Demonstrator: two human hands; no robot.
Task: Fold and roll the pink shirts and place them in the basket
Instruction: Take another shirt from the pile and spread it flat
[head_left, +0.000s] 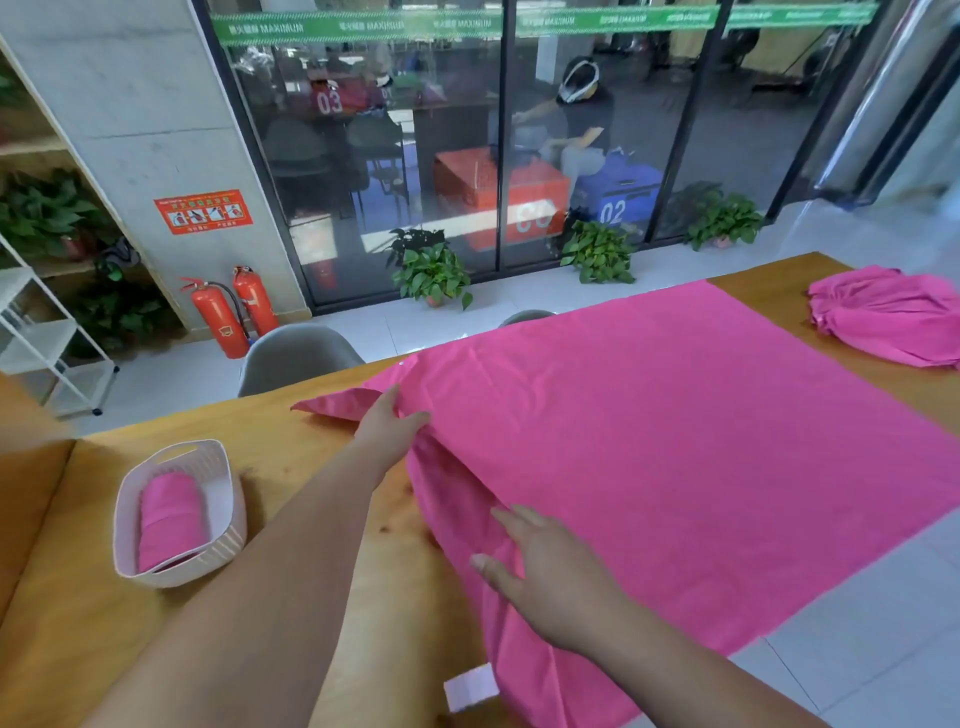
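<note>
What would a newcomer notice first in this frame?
A large pink cloth spread over most of the wooden table dominates. The left hand pinches it near its far-left corner, and the open right hand is at its near-left edge. At the table's left, a white basket holds one rolled pink bundle; a crumpled pink heap lies at the far right.

My wooden desk (301, 457) carries a spread pink shirt (701, 441) across its middle, a white basket (218, 551) near left, a bunched pink shirt (893, 317) far right.
</note>
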